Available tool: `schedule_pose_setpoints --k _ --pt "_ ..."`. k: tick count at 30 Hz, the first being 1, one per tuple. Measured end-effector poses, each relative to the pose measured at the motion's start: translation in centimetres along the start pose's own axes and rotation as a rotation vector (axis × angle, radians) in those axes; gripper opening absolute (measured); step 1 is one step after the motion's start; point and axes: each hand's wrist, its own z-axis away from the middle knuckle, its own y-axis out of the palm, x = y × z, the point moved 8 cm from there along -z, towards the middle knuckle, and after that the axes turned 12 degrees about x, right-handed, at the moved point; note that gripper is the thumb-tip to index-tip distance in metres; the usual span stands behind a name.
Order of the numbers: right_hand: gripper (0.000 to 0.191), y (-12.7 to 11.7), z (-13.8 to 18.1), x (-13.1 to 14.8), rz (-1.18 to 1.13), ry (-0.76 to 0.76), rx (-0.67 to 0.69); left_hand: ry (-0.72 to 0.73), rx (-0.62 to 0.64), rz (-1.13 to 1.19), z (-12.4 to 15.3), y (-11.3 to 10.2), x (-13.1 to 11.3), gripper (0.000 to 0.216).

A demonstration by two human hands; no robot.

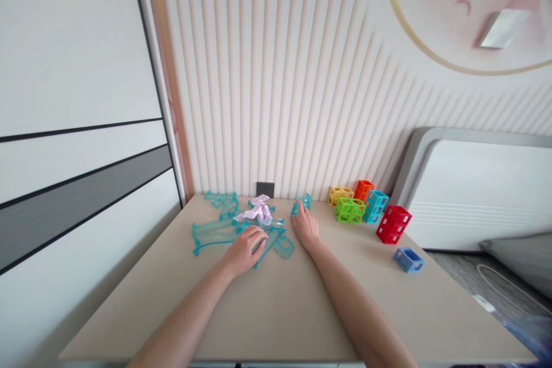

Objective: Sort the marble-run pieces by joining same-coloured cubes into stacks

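Note:
My left hand (246,248) is over the front of a pile of clear teal plastic pieces, its fingers and thumb curled around a slanting clear teal tube (269,247). Further back, my right hand (305,224) has its fingers closed on a small clear teal piece (304,200) near the wall; the fingers partly cover its shape. Between the hands lies a flat clear teal piece with a scalloped ring (284,247). Behind my left hand, pale purple angular pieces (259,210) rest on the pile. Longer clear teal tubes (212,227) lie to the left.
At the right stand open-sided block stacks: yellow (339,195), green (349,210), orange (363,190), teal-blue (375,206) and red (394,224). A single blue block (409,260) lies nearer the beige table's (276,322) right edge. A ribbed wall (267,80) borders the back.

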Motion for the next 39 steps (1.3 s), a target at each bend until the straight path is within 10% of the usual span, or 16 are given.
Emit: schedule_pose_setpoints --k 11,17,26,39 --pt "0.044 -0.4 0.4 -0.3 0.023 -0.041 -0.109 -0.001 -0.022 0.016 -0.1 -0.1 -0.4 0.024" --pt "0.041 -1.1 0.5 -0.6 0.039 -0.046 -0.187 -0.011 0.003 0.012 -4.7 0.7 -1.8 0.031" --pt "0.05 -1.4 0.8 -1.3 0.003 -0.051 -0.276 -0.304 0.255 0.003 -15.0 7.9 2.5 0.063" --pt "0.06 -0.5 0.6 -1.8 -0.142 -0.133 -0.177 -0.393 0.311 0.07 -17.0 11.9 5.1 0.062"
